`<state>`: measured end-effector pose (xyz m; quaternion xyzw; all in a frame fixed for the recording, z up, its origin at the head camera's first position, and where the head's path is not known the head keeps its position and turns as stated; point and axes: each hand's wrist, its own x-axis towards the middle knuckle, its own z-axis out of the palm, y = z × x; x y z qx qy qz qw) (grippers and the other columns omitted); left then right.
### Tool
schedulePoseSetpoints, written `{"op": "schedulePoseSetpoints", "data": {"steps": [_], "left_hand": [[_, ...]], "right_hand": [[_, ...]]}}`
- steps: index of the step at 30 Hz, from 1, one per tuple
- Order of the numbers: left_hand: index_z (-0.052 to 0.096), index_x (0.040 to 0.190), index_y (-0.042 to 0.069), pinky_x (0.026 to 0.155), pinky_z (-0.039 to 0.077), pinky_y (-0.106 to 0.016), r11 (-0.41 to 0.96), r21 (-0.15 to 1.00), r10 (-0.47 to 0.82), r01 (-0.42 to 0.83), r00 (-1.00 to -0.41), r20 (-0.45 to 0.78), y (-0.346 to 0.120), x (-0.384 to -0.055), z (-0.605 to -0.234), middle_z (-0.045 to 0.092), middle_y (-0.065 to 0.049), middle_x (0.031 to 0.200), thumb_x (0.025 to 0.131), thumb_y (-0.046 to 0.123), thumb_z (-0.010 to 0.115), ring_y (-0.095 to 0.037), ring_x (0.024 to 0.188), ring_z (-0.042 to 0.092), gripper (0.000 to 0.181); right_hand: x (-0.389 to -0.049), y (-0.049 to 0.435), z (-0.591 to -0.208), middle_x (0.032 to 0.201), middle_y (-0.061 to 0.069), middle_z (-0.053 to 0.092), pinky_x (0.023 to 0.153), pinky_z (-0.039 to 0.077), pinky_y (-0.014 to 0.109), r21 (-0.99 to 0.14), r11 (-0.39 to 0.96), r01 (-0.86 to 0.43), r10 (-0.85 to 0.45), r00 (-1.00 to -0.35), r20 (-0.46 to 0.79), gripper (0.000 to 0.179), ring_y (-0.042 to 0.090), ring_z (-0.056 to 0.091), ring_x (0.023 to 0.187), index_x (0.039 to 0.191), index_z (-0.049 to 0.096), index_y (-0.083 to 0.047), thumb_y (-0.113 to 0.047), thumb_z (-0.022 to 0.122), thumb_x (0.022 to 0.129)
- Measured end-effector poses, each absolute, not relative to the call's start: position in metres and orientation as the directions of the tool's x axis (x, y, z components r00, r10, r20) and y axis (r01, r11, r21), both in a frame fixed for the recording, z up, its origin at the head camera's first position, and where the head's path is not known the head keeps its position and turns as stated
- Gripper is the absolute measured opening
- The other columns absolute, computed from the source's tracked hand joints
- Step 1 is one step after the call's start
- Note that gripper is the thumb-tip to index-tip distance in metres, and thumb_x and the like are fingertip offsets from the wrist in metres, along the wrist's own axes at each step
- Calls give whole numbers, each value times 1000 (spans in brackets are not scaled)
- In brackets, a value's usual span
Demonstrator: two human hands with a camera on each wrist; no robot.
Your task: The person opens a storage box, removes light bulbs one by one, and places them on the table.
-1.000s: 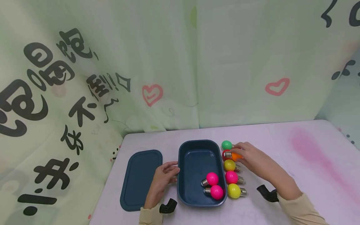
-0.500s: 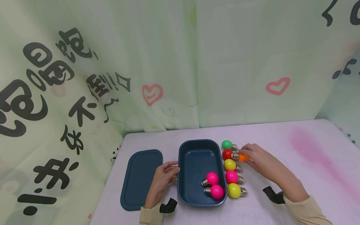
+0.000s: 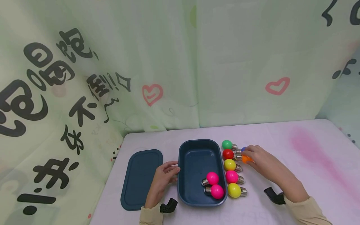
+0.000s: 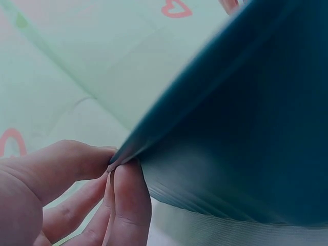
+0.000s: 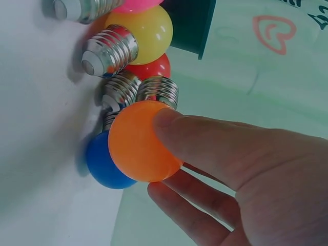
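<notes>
My right hand [image 3: 264, 161] pinches an orange light bulb [image 5: 141, 141] by its round globe, its metal screw base pointing toward the red bulb [image 3: 228, 154]. Just behind it lies a blue bulb [image 5: 105, 160], partly hidden by the orange one and by my hand in the head view. At the dark blue container [image 3: 194, 164], my left hand [image 3: 164, 176] holds the left rim between thumb and fingers, as the left wrist view shows. Two pink bulbs [image 3: 212, 178] lie inside the container near its front right corner.
Along the container's right side runs a column of bulbs: green [image 3: 227, 144], red, yellow [image 3: 229, 164], pink [image 3: 232, 177] and another yellow [image 3: 234, 190]. A flat dark blue lid [image 3: 140, 179] lies left of the container. A patterned curtain [image 3: 230, 78] hangs behind the table [image 3: 281, 140].
My right hand has moved right, away from the container, with the orange bulb in its fingers. The blue bulb now shows beside it. My left hand has stayed on the rim.
</notes>
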<state>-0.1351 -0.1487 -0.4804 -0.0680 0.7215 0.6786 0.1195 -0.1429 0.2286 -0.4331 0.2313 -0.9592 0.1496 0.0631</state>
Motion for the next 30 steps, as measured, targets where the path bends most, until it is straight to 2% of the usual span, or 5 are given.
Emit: {"op": "schedulePoseSetpoints", "data": {"steps": [15,30], "left_hand": [[61,131,3,71,58,-27,73,964,67,-256,-963,-260,-149,-136,-481,71,-8,111,91,22,73,-12,80,68,47],[62,129,4,71,58,-26,72,961,59,-269,-960,-273,-149,-135,-480,71,-9,109,90,24,75,-12,82,68,46]], "right_hand": [[-144,232,-440,102,12,67,83,57,45,-255,852,-458,-429,-888,164,28,32,63,97,102,73,-4,-2,83,75],[-143,235,-450,105,16,67,82,57,48,-223,866,-448,-435,-894,106,29,34,63,99,102,73,-2,0,83,75]]}}
